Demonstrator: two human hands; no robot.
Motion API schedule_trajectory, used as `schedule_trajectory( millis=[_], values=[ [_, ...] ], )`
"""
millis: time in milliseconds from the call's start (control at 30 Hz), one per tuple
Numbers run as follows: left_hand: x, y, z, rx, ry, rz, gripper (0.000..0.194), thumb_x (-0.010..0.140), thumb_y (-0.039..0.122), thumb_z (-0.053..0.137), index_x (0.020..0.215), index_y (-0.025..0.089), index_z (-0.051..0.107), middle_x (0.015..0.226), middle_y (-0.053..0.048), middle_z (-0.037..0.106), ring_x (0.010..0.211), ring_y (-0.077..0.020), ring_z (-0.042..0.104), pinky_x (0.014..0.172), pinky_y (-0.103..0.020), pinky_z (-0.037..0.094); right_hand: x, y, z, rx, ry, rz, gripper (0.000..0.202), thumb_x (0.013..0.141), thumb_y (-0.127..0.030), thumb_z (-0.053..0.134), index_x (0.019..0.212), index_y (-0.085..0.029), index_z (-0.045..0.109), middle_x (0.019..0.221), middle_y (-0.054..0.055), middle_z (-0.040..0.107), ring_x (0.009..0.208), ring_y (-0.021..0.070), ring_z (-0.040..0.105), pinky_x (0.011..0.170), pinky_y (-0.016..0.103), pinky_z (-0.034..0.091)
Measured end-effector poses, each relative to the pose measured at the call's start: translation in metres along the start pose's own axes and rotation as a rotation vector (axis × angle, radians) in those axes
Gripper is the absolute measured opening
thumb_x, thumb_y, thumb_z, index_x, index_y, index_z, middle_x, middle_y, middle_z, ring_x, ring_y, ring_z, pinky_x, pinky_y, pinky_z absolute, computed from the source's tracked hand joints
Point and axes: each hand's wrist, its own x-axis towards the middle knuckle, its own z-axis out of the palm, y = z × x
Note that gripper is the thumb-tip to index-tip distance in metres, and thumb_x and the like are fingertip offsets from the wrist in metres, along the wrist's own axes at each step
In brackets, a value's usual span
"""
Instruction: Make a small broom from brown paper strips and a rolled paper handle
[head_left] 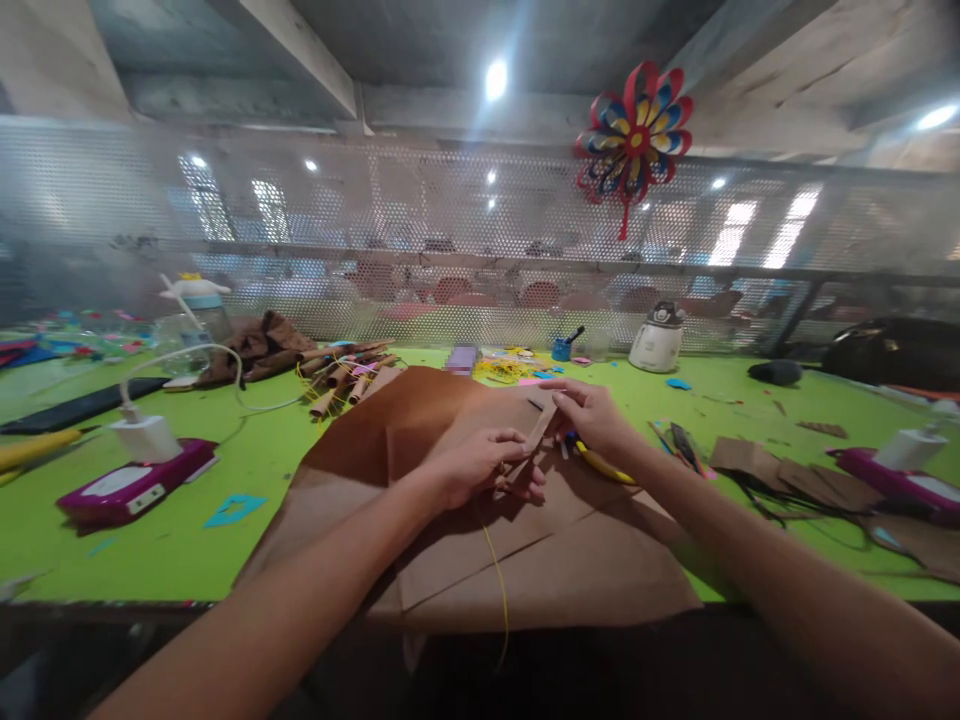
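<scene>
Between my two hands is a small folded strip of brown paper, held slanting above a large brown paper sheet. My left hand closes on the strip's lower end. At its upper end, the fingers of my right hand pinch it. A thin yellow string hangs from beneath my left hand, over the sheet and past the table's front edge. Just under my right wrist lies a yellow-handled tool, partly hidden. The far part of the sheet bulges upward.
Rolled brown paper tubes with yellow string lie back left. Purple power strips with white plugs stand at both sides of the green table. Brown paper pieces lie right. A white bottle and blue pen cup stand behind.
</scene>
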Motion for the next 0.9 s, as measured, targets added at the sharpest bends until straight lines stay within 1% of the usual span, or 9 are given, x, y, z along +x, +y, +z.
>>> schedule_trajectory(
  millis=[67,267,400,533,633,733,767,833,900],
  values=[
    [-0.001,0.001,-0.001,-0.03,-0.038,0.004,0.027,0.079,0.039,0.059,0.087,0.014,0.051,0.078,-0.01,0.067,0.071,-0.0204,0.065,0.075,-0.038,0.048,0.004,-0.01,-0.001,-0.091,-0.035,-0.047,0.033,0.08,-0.028,0.048,0.106,-0.014,0.063,0.047,-0.002,0.058,0.04,0.0143,0.056,0.042,0.025,0.044],
    [-0.005,0.008,-0.004,-0.07,-0.096,0.019,0.037,0.082,0.05,0.052,0.101,0.017,0.051,0.08,-0.01,0.068,0.072,-0.022,0.065,0.07,-0.036,0.046,0.016,-0.046,0.006,-0.268,-0.292,-0.119,0.03,0.083,-0.017,0.046,0.109,-0.012,0.061,0.044,-0.005,0.053,0.039,0.0103,0.053,0.04,0.02,0.04],
    [-0.009,0.015,-0.005,-0.127,0.017,0.141,0.029,0.077,0.038,0.064,0.095,0.016,0.059,0.085,-0.009,0.067,0.077,-0.0183,0.063,0.07,-0.03,0.043,0.027,-0.059,0.015,-0.277,-0.354,-0.145,0.025,0.083,-0.018,0.049,0.103,-0.014,0.064,0.042,-0.007,0.048,0.035,0.0071,0.046,0.038,0.019,0.035],
    [-0.01,0.024,-0.007,-0.217,0.164,0.268,0.019,0.072,0.028,0.071,0.083,0.013,0.066,0.076,-0.003,0.064,0.065,-0.0086,0.054,0.06,-0.02,0.037,0.029,-0.052,0.026,-0.019,-0.239,-0.126,0.031,0.084,-0.04,0.052,0.1,-0.015,0.062,0.05,-0.005,0.053,0.042,0.0083,0.05,0.04,0.019,0.036],
    [-0.012,0.03,-0.013,-0.252,0.209,0.397,0.019,0.072,0.028,0.07,0.08,0.012,0.067,0.075,-0.003,0.063,0.065,-0.0083,0.053,0.061,-0.02,0.038,0.013,-0.042,0.043,0.246,-0.21,-0.024,0.044,0.081,-0.055,0.052,0.1,-0.017,0.061,0.067,0.001,0.062,0.057,0.0118,0.058,0.053,0.024,0.047],
    [-0.015,0.036,-0.021,-0.264,0.326,0.503,0.018,0.072,0.029,0.07,0.076,0.011,0.067,0.072,-0.003,0.062,0.063,-0.0086,0.053,0.061,-0.021,0.039,-0.015,-0.038,0.062,0.415,-0.285,0.042,0.043,0.083,-0.054,0.051,0.106,-0.019,0.06,0.087,0.006,0.066,0.077,0.0168,0.062,0.069,0.031,0.05],
    [-0.016,0.038,-0.024,-0.277,0.374,0.526,0.018,0.071,0.028,0.07,0.075,0.011,0.067,0.07,-0.002,0.061,0.061,-0.0081,0.052,0.059,-0.02,0.039,-0.025,-0.038,0.068,0.443,-0.32,0.069,0.043,0.083,-0.054,0.051,0.109,-0.02,0.058,0.091,0.006,0.065,0.078,0.0175,0.062,0.069,0.032,0.05],
    [-0.019,0.042,-0.028,-0.326,0.451,0.553,0.016,0.069,0.027,0.072,0.073,0.012,0.066,0.067,0.0,0.059,0.058,-0.007,0.05,0.056,-0.019,0.038,-0.041,-0.04,0.077,0.439,-0.443,0.142,0.04,0.085,-0.053,0.049,0.106,-0.02,0.058,0.082,0.006,0.065,0.068,0.0164,0.062,0.064,0.032,0.05],
    [-0.021,0.045,-0.031,-0.377,0.489,0.552,0.016,0.068,0.026,0.074,0.074,0.013,0.066,0.067,0.0,0.06,0.057,-0.0066,0.05,0.056,-0.018,0.038,-0.052,-0.041,0.082,0.385,-0.518,0.152,0.036,0.084,-0.051,0.051,0.092,-0.017,0.061,0.065,0.003,0.061,0.055,0.0135,0.057,0.057,0.029,0.048]
  ],
)
